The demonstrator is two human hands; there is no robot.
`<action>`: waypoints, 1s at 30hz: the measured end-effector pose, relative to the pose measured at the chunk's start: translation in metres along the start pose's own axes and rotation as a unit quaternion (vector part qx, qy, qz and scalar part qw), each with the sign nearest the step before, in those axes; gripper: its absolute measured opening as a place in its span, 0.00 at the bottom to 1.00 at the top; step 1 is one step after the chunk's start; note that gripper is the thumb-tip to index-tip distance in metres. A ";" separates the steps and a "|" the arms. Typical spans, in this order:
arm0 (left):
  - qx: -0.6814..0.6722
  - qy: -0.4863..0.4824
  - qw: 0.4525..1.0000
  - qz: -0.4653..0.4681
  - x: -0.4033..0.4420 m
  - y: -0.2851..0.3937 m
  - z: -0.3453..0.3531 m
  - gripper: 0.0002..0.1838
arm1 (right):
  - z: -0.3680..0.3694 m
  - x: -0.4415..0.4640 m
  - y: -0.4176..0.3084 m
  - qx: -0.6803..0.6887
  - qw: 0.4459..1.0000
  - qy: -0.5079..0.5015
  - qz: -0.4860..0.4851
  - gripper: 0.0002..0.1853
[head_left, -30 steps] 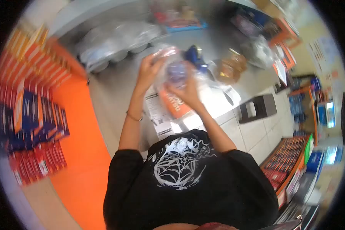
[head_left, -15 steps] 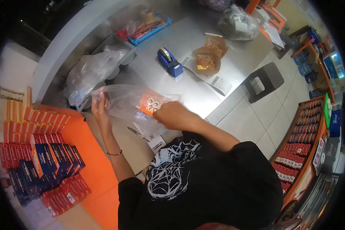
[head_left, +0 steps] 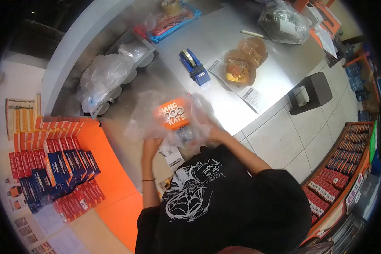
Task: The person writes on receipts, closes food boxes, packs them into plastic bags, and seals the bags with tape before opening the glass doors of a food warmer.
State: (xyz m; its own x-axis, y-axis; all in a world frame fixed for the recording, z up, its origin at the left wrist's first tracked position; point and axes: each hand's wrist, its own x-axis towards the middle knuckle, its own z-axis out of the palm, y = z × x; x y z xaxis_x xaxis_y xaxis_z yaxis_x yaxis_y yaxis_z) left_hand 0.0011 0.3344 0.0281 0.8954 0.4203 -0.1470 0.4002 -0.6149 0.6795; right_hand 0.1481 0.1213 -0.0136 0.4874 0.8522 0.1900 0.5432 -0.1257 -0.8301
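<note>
A clear plastic bag [head_left: 142,112] is spread over the near part of the metal counter. Inside it lies an orange box [head_left: 175,113] with white lettering. Just below the box, in the same bag, is a clear-looking item [head_left: 185,133] whose kind I cannot make out. My left hand [head_left: 153,144] grips the bag at its near left side. On the right side my right hand [head_left: 215,133] holds the bag too, its fingers partly covered by plastic and blurred. A printed slip [head_left: 172,155] lies under the near edge of the bag.
Beyond the bag stand a blue tape dispenser [head_left: 194,67] and an open brown food box [head_left: 240,72] on a paper slip [head_left: 253,97]. Left are bundled plastic bags [head_left: 103,82] and stacked small boxes [head_left: 57,169]. A dark bin [head_left: 311,93] stands on the floor.
My right hand has let go of the orange box and moved right to the bag's side. My left hand has come down and inward. The box now sits face up in the bag.
</note>
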 end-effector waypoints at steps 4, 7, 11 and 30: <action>0.148 0.006 0.987 0.066 -0.011 0.052 0.022 0.09 | 0.048 0.032 0.003 0.088 0.995 0.025 0.039 0.51; -0.058 0.056 0.996 0.047 -0.032 0.043 0.023 0.12 | 0.045 0.056 0.023 0.205 0.972 -0.086 0.076 0.40; 0.018 0.136 0.987 0.086 -0.021 0.034 0.037 0.28 | 0.046 0.057 0.012 0.300 0.952 -0.016 0.063 0.26; 0.112 0.484 0.868 -0.007 0.084 0.037 0.093 0.19 | 0.026 0.034 -0.036 0.049 0.987 -0.065 -0.139 0.17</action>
State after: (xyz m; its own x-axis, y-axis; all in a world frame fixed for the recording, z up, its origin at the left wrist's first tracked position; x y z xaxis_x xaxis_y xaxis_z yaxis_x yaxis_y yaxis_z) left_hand 0.1091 0.2844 -0.0259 0.3504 0.7259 0.5919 0.5351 -0.6738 0.5096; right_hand 0.1276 0.1679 0.0089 0.2338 0.9055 0.3541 0.5711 0.1668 -0.8037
